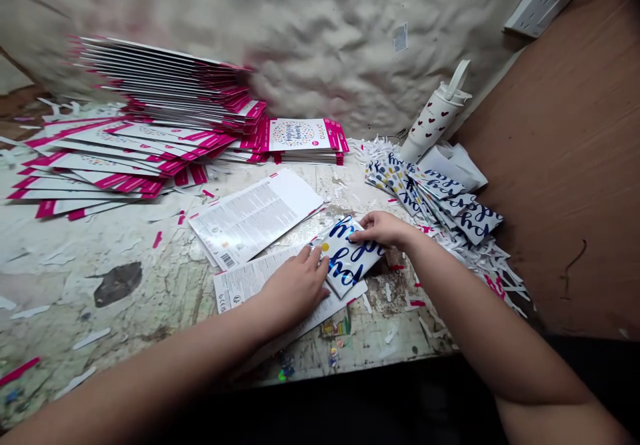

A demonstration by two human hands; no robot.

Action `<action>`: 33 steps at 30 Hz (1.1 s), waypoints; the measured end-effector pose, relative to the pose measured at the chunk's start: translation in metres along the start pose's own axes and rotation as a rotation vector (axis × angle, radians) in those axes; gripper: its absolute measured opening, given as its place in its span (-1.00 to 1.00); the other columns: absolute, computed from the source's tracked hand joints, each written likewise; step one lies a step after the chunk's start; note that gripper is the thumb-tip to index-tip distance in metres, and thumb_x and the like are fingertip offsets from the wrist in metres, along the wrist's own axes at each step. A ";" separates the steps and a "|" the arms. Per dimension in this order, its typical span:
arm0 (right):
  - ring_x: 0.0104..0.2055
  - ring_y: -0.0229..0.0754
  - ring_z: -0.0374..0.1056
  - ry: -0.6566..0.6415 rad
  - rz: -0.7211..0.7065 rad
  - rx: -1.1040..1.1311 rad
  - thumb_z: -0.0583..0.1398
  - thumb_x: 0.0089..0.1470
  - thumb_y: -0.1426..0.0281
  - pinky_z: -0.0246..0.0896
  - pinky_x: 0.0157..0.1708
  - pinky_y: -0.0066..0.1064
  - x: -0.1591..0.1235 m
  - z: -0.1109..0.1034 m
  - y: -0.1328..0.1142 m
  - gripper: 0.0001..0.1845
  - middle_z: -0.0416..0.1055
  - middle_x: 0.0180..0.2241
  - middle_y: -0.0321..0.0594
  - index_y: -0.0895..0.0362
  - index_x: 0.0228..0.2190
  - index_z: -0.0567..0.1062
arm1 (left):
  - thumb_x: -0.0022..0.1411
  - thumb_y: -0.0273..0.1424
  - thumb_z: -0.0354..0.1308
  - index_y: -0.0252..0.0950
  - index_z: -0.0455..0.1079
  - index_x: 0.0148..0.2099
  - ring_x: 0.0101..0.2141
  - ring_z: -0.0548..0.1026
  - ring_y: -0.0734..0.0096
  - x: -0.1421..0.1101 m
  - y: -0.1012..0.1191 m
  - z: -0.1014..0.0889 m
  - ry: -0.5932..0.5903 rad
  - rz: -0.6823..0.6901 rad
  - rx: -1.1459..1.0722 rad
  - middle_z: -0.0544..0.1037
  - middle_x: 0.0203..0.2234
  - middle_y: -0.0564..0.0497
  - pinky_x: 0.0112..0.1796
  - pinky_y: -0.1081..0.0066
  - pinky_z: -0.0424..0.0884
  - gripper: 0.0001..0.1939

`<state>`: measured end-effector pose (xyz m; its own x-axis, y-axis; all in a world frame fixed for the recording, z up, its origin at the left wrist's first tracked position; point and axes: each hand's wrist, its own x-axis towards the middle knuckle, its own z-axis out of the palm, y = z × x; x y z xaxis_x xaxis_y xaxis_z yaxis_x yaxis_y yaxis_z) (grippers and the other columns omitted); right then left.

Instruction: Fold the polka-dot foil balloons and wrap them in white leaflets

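A folded silver foil balloon [345,268] with dark blue lettering and a gold dot lies tilted over a white printed packaging sleeve [235,285]. My left hand [293,285] is closed at the balloon's left edge, fingertips on the foil and thumb low by its corner. Its palm is over the sleeve and hides part of it. With thumb and fingers, my right hand [385,230] pinches the balloon's upper right side. Just behind lies another white printed sleeve [260,215], with its text and barcode facing up.
Pink-and-white sleeves form a tall leaning stack [185,85] at back left, beside a smaller stack [305,137]. Several folded foil balloons [440,198] lie at right on paper shreds, near a white tumbler with hearts [435,118]. Paper scraps litter the worn tabletop [175,285]. A brown panel [565,211] bounds the right.
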<state>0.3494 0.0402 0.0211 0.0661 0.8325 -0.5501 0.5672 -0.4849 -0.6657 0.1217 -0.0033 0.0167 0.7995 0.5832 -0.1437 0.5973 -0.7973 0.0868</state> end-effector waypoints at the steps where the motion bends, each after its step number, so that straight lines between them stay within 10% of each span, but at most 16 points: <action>1: -0.51 -0.20 0.38 -0.029 0.004 0.016 0.42 -0.43 0.25 0.24 -0.57 -0.47 -0.001 0.003 -0.002 -0.56 0.46 -0.54 -0.23 0.19 -0.47 0.42 | 0.19 -0.27 0.02 -0.47 0.22 0.11 0.09 0.20 -0.05 -0.001 0.000 0.002 -0.009 -0.001 -0.008 0.25 0.09 -0.33 -0.03 0.16 0.27 -0.50; 10: -0.48 -0.19 0.44 -0.294 0.079 0.457 0.41 -0.37 0.32 0.38 -0.46 -0.38 -0.039 0.008 0.024 -0.56 0.49 -0.51 -0.24 0.18 -0.39 0.42 | 0.20 -0.24 -0.03 -0.35 -0.02 0.26 0.22 -0.12 -0.05 -0.028 0.008 0.013 -0.107 0.060 -0.217 -0.05 0.24 -0.25 0.10 -0.09 -0.04 -0.38; 16: -0.36 -0.22 0.42 -0.086 -0.241 0.648 0.35 -0.22 0.30 0.32 -0.29 -0.38 -0.078 0.029 0.052 -0.65 0.50 -0.40 -0.26 0.17 -0.33 0.47 | 0.12 -0.18 0.10 -0.29 0.01 0.20 0.07 0.27 0.14 -0.034 0.001 0.006 0.288 -0.344 -1.204 0.20 0.12 -0.26 0.00 0.16 0.26 -0.34; 21: -0.17 -0.19 0.38 0.173 -0.466 0.785 0.37 -0.27 0.35 0.25 -0.11 -0.34 -0.097 0.039 0.046 -0.53 0.48 -0.22 -0.25 0.07 -0.22 0.43 | 0.10 -0.24 0.15 -0.40 0.34 -0.15 -0.25 0.46 0.30 -0.006 0.004 -0.027 -0.120 -0.044 -1.713 0.50 -0.27 -0.09 -0.16 0.28 0.35 -0.65; 25: -0.18 -0.10 0.41 0.007 -0.358 0.806 0.38 -0.31 0.32 0.28 -0.13 -0.25 -0.101 0.024 0.053 -0.53 0.50 -0.23 -0.18 0.11 -0.26 0.47 | 0.23 -0.23 -0.05 -0.38 0.32 -0.18 -0.29 0.42 0.35 0.009 -0.004 -0.045 -0.024 0.072 -1.432 0.47 -0.33 -0.04 -0.21 0.31 0.34 -0.69; 29: -0.30 -0.09 0.45 0.148 -0.159 0.861 0.38 -0.30 0.33 0.34 -0.22 -0.24 -0.093 0.015 0.071 -0.60 0.53 -0.38 -0.19 0.14 -0.33 0.48 | 0.22 -0.36 -0.12 -0.32 0.34 -0.18 -0.20 0.33 0.25 0.012 -0.019 -0.031 0.168 0.129 -0.586 0.39 -0.25 -0.10 -0.13 0.21 0.25 -0.75; 33: -0.29 -0.11 0.45 0.250 -0.120 0.887 0.38 -0.30 0.33 0.34 -0.21 -0.25 -0.085 0.027 0.077 -0.55 0.52 -0.36 -0.23 0.13 -0.27 0.46 | 0.08 -0.47 -0.04 -0.31 0.34 -0.25 -0.18 0.28 0.19 0.015 -0.017 -0.005 0.121 0.330 -0.218 0.36 -0.24 -0.12 -0.11 0.19 0.20 -0.81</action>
<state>0.3653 -0.0752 0.0033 0.2809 0.8740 -0.3965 -0.2464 -0.3336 -0.9099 0.1236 0.0198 0.0183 0.9444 0.3260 0.0422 0.2966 -0.9005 0.3179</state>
